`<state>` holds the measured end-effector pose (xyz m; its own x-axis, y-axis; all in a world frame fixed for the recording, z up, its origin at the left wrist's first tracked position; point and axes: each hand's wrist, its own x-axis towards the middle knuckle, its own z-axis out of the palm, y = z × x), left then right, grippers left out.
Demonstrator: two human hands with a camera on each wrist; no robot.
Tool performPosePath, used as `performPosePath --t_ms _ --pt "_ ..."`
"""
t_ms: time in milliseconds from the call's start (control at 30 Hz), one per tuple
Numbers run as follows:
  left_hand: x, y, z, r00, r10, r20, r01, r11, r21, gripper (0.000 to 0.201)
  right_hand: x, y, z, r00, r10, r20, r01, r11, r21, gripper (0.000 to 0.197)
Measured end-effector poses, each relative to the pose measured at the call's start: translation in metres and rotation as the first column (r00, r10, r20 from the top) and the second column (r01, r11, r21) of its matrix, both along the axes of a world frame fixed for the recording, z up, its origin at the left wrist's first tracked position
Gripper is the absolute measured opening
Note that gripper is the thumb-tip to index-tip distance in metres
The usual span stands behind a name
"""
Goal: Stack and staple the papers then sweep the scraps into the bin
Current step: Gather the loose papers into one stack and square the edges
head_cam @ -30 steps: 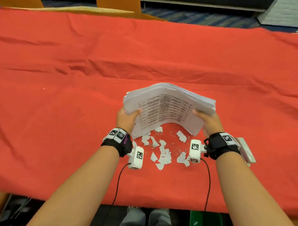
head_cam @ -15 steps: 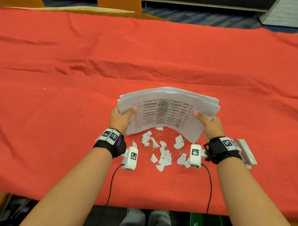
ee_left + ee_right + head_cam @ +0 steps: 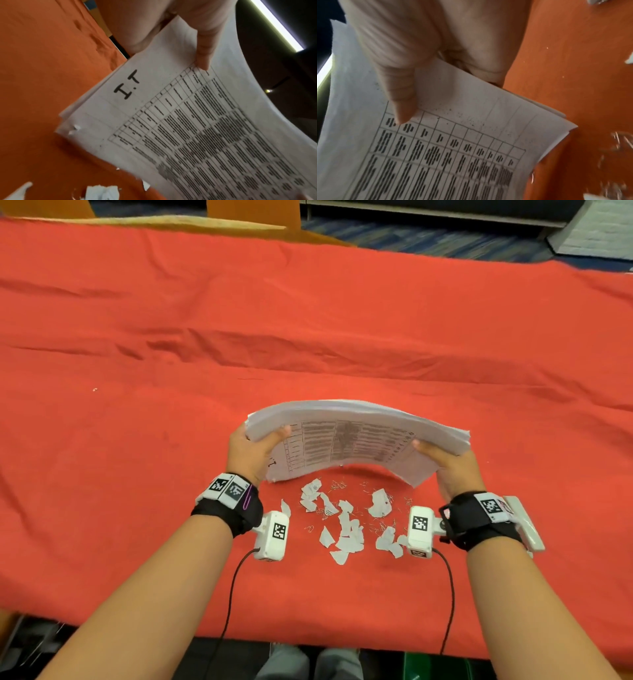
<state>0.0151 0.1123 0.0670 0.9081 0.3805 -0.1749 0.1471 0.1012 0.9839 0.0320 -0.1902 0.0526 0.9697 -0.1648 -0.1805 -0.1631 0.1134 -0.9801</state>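
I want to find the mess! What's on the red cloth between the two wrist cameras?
Torn paper scraps and loose staples lie scattered there on the red cloth, below the held paper stack; the head view shows it.

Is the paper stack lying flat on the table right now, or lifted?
Lifted and bowed. The left hand and right hand grip the paper stack at its ends above the scraps; its middle arches upward.
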Motion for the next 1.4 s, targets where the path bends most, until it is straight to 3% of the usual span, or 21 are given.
performPosePath --t_ms 133,233,433,667,1133,1267,1400 --pt "-0.005 0.004 0.002 0.998 -0.055 0.034 0.054 0.998 0.035 0.029 -0.003 -0.009 0.005 0.999 0.046 0.014 -0.046 0.999 -0.017 0.060" --pt "-0.005 -0.003 0.005 0.998 -0.021 0.053 0.020 1.000 0.024 0.030 -0.003 -0.002 0.012 0.997 0.056 0.043 -0.055 0.998 -0.024 0.055" --pt "-0.003 -0.011 0.009 0.999 0.040 0.026 -0.041 0.998 0.043 0.034 0.002 0.005 0.015 0.996 -0.077 0.053 0.078 0.997 -0.018 0.044" --pt "-0.005 -0.007 0.007 0.995 0.094 0.033 -0.095 0.994 0.048 0.024 0.005 -0.002 0.017 0.978 -0.202 0.050 0.204 0.977 -0.055 0.026" --pt "-0.007 -0.013 0.004 0.997 0.076 0.022 -0.078 0.995 0.060 0.028 0.004 0.006 0.013 0.975 -0.208 0.076 0.215 0.971 -0.106 0.029" --pt "-0.005 -0.011 0.004 0.996 0.084 0.014 -0.085 0.994 0.067 0.028 0.007 0.002 0.016 0.961 -0.272 0.049 0.275 0.957 -0.088 0.030" --pt "-0.008 -0.013 0.006 0.998 0.056 0.033 -0.057 0.998 0.030 0.029 0.006 0.006 0.012 0.976 -0.206 0.074 0.216 0.964 -0.158 0.027"
